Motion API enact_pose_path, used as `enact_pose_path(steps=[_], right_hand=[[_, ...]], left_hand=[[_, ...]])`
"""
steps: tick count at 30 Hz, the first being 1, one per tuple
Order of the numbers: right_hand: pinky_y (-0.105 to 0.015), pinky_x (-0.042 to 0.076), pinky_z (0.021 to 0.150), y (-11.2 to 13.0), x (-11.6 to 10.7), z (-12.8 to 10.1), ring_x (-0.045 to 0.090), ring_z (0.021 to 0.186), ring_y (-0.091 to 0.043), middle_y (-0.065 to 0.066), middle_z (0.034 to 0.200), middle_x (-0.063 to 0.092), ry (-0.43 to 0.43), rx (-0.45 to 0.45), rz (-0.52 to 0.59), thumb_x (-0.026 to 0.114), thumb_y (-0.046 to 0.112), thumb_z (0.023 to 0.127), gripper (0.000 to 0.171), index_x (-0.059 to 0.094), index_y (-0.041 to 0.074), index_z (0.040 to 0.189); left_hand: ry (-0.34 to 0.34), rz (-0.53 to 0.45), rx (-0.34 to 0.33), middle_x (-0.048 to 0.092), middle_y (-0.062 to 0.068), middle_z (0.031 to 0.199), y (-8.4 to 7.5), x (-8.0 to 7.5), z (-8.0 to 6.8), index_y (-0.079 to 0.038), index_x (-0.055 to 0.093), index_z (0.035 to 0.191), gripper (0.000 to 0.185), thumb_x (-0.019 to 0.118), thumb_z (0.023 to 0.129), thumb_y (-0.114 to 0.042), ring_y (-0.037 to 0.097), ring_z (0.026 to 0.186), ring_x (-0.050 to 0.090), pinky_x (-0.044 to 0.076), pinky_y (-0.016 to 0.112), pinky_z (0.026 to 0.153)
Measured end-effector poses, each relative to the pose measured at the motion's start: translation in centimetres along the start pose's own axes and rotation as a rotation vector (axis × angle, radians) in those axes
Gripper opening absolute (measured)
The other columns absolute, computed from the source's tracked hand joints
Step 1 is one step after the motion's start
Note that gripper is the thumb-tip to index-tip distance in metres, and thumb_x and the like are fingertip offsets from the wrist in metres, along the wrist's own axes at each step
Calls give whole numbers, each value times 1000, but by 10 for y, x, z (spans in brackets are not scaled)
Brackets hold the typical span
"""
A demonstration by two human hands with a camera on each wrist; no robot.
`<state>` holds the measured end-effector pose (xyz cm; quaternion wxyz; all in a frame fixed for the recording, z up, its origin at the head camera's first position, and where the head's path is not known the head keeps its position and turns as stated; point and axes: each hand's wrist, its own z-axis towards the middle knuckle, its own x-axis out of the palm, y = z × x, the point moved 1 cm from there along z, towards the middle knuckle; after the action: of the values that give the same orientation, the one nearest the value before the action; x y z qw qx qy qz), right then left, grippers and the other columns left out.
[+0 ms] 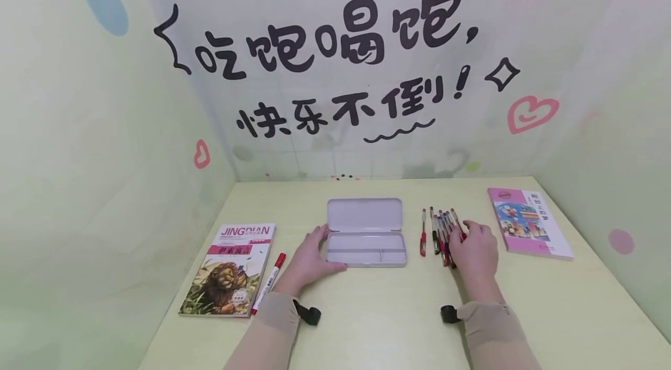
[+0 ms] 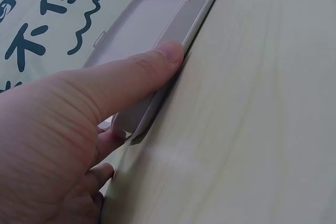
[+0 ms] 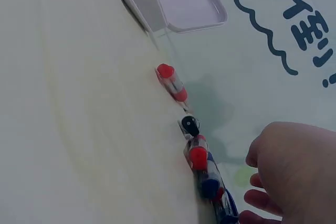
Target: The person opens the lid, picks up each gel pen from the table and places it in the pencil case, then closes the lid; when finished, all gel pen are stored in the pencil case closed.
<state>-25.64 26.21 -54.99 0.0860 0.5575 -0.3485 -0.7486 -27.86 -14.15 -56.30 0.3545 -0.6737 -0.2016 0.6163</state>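
An open pencil case (image 1: 366, 215), pale lilac inside with a divided tray, lies at the middle of the table, its lid tipped back. My left hand (image 1: 313, 259) holds its left front corner, the thumb (image 2: 139, 72) along the front wall and fingers round the side. To the right, several gel pens (image 1: 443, 236) with red, black and blue parts lie in a loose bundle. One red pen (image 1: 423, 236) lies a little apart, nearer the case. My right hand (image 1: 476, 250) is at the bundle's right side, fingers loosely bent, fingertips beside the pens in the right wrist view.
At the left lies a book with a lion cover (image 1: 228, 271), and a red-and-white marker (image 1: 269, 282) rests along its right edge. A pink and white book (image 1: 529, 221) is at the back right. Printed wall sheets (image 1: 335, 166) border the table behind and at both sides.
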Motion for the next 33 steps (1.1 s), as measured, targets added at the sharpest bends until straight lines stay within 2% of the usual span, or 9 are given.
enact_pose_path(steps=[6,11,18,28,33], right_hand=[[-75,55,102,-13,-5,0,49,135,-62,-43,152,47,128,99,-91,47,34,109,62,51,-9,153],[-70,60,91,-19,-12,1,58,124,-60,-42,140,55,176,92,-140,47,32,110,56,58,-10,146],[-62,61,83,-17,-14,6,64,116,-54,-39,132,63,200,97,-161,51,32,111,51,64,-8,140],[-54,58,77,-15,-13,6,65,106,-48,-37,128,62,188,124,-115,52,29,111,47,67,-8,135],[-56,58,78,-13,-13,4,63,108,-48,-36,129,61,155,106,-102,53,28,110,46,67,-8,134]], left_hand=[[2,-15,17,41,11,177,3,1,3,-26,41,170,120,104,69,-44,49,169,25,21,73,136],[8,-17,23,41,11,178,2,0,6,-27,41,170,119,103,69,-43,49,169,25,20,74,136],[6,-14,13,40,13,178,6,1,4,-28,40,171,120,103,70,-46,49,169,25,22,74,135],[6,-18,20,40,13,178,4,0,3,-29,40,170,120,103,70,-46,49,169,25,20,74,136],[7,-19,12,39,12,178,4,0,2,-29,40,171,120,103,70,-45,51,169,24,21,75,135]])
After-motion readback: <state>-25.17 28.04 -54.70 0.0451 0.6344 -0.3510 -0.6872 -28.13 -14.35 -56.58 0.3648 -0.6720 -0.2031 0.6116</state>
